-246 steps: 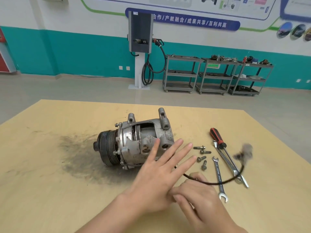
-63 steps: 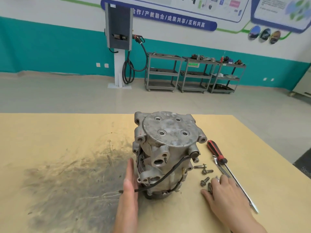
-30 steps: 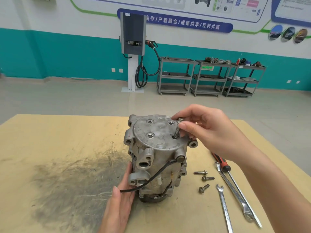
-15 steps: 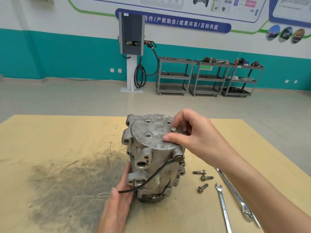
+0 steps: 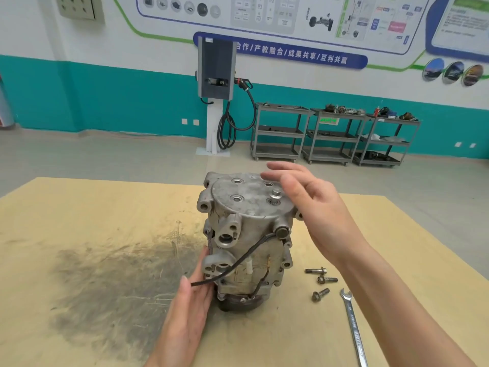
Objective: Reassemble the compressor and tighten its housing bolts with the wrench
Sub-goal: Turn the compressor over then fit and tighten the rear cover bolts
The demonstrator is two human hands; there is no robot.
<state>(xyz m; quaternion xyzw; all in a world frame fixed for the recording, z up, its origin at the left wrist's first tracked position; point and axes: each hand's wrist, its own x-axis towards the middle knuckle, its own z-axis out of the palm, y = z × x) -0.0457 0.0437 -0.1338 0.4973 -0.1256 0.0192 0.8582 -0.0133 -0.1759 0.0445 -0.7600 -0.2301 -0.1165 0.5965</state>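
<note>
The grey metal compressor (image 5: 248,234) stands upright on its pulley end in the middle of the wooden table (image 5: 79,213). One bolt (image 5: 276,195) sticks up from the right front hole of its round top cover; the other three holes are bare. My left hand (image 5: 189,308) rests flat against the compressor's lower left side. Just right of the cover, my right hand (image 5: 309,202) hovers with fingers spread and holds nothing. Three loose bolts (image 5: 320,280) lie on the table to the right. A wrench (image 5: 353,327) lies beyond them.
A black wire (image 5: 238,263) hangs from the compressor's side toward my left hand. A dark grease stain (image 5: 111,284) covers the table to the left. Grey shelf carts (image 5: 333,136) and a charging post (image 5: 215,96) stand by the far wall.
My right hand set a bolt into the cover's right front hole, let go of it and lifted away with fingers spread. My left hand stayed on the compressor's side.
</note>
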